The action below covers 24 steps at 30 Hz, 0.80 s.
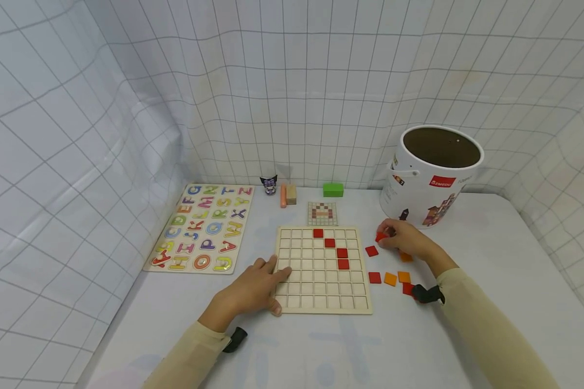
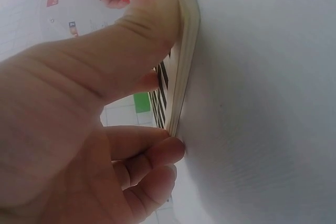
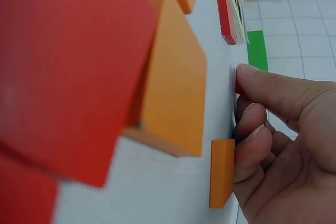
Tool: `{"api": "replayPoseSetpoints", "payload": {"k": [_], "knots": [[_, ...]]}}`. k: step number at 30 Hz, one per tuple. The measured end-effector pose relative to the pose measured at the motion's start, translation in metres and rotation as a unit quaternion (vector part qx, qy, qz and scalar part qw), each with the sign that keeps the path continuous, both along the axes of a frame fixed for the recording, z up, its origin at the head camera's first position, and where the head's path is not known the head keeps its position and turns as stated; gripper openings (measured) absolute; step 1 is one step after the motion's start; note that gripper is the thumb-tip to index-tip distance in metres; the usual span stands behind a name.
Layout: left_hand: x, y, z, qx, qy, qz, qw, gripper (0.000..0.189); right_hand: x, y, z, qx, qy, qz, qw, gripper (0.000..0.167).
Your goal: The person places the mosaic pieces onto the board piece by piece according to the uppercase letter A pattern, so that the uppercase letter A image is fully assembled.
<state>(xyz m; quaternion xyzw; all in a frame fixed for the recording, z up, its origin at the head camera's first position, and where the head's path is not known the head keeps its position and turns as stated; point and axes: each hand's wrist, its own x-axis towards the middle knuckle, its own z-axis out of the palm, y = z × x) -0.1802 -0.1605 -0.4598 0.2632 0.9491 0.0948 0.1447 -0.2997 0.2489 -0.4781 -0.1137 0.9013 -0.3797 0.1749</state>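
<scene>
A square wooden grid board [image 1: 307, 274] lies flat, with several red tiles [image 1: 343, 264] set in its upper right cells. My left hand [image 1: 254, 289] rests on the board's lower left part. Its thumb lies at the near edge, one finger reaches over the cells, and others touch the left side. Right of the board, my right hand [image 1: 405, 239] pinches a small red square tile [image 1: 380, 236] between thumb and fingers, low over the table; the fingers partly hide it. An orange tile [image 3: 222, 174] lies right beside those fingers in the right wrist view.
More loose red and orange tiles [image 1: 390, 279] lie near the right forearm. A white bucket [image 1: 418, 192] stands behind the right hand. Beyond the board are a pattern card [image 1: 322, 214], a green block [image 1: 333, 189] and a small figurine [image 1: 269, 185]. An alphabet puzzle [image 1: 199, 229] lies left.
</scene>
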Motion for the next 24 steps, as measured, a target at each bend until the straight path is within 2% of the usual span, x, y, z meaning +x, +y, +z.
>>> {"api": "replayPoseSetpoints", "payload": {"k": [4,13,17,21,24], "knots": [[0.000,0.000,0.000,0.001,-0.004,0.001,1.0000,0.097,0.001,0.000,0.002,-0.030,-0.007,-0.014,0.9994,0.037],[-0.002,0.001,0.001,-0.002,0.000,-0.002,1.0000,0.097,0.009,0.000,0.012,-0.104,-0.007,-0.059,0.9928,0.041],[-0.003,0.002,0.003,-0.002,0.004,-0.002,1.0000,0.096,0.019,-0.005,0.019,-0.149,-0.033,-0.090,0.9841,0.048],[-0.002,0.001,0.003,0.001,0.000,0.002,1.0000,0.096,0.031,-0.013,0.020,-0.199,-0.061,-0.093,0.9735,0.053],[-0.001,0.000,0.002,0.005,-0.001,0.000,1.0000,0.095,0.039,-0.020,0.018,-0.226,-0.076,-0.097,0.9663,0.051]]}}
